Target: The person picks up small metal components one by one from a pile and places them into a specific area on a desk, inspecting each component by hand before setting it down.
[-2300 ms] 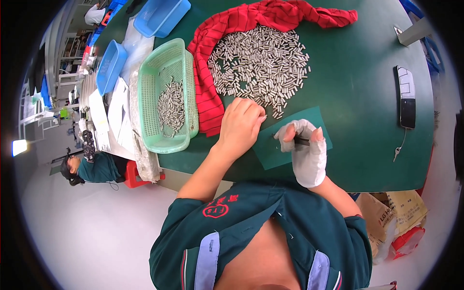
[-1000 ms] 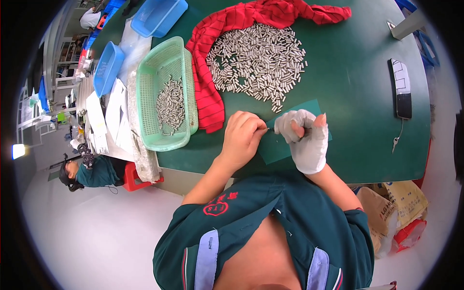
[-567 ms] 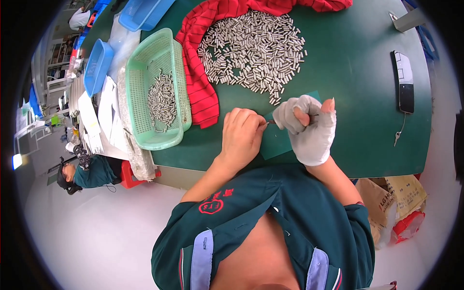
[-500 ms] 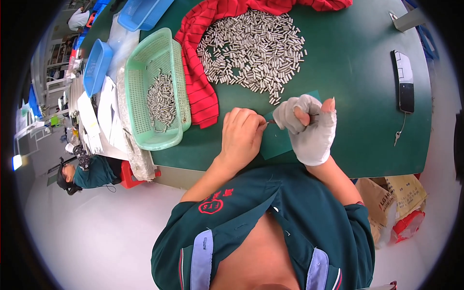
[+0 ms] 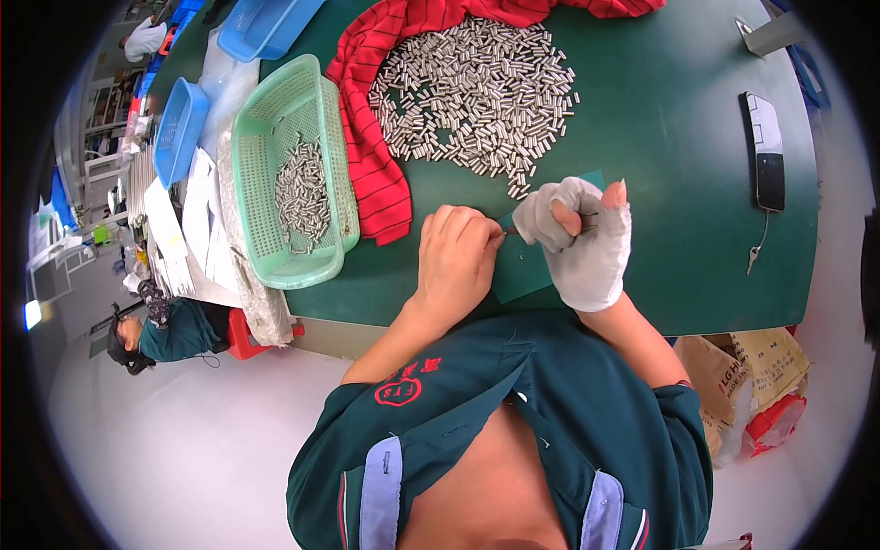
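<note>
My bare left hand (image 5: 456,261) is closed, thumb and fingertips pinched together at the front edge of the table. A small, dark metal piece (image 5: 511,231) shows between its fingertips and my right hand. My right hand (image 5: 591,257) wears a white glove with some fingertips bare. Its fingers are curled around something thin and dark, mostly hidden by the glove. Both hands are close together over a flat green sheet (image 5: 524,275). Beyond them lies a wide pile of short silvery metal cylinders (image 5: 477,101), several straying toward my hands.
A red striped cloth (image 5: 380,197) curves around the pile's left and far sides. Left of it, a pale green basket (image 5: 261,247) contains more metal cylinders. Blue bins (image 5: 181,133) stand farther left. A phone (image 5: 765,156) and a key (image 5: 753,261) lie at right. Another person (image 5: 174,328) is at far left.
Both hands keep almost the same pose; the right has shifted very slightly left. The view has moved a little. Nothing is visibly taken up or let go.
</note>
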